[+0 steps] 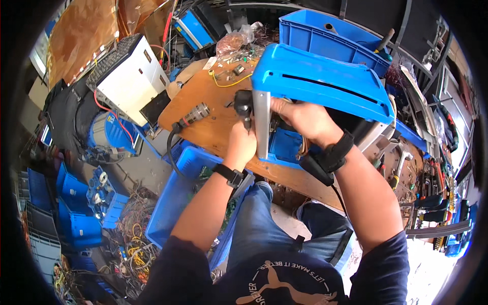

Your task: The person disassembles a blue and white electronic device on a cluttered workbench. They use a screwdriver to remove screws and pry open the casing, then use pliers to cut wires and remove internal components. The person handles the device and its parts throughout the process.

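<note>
A blue plastic housing (325, 76) with silver metal side panels (262, 122) stands on the wooden table (203, 134) in front of me. My left hand (242, 145) is at the outer face of its left panel, fingers closed around the lower end of a black fitting (243, 103) beside that panel. My right hand (311, 122) reaches into the housing's open front, fingers curled and thumb against the left panel's inner side. What its fingertips hold is hidden. A black cabled device is strapped to my right wrist.
A cylindrical metal connector on a black cable (195, 114) lies at the table's left edge. Below stands a blue crate (165, 213) with green circuit boards. Another blue crate (335, 43) sits behind the housing. Hand tools (404, 162) lie at right; tangled wires (137, 239) cover the floor at left.
</note>
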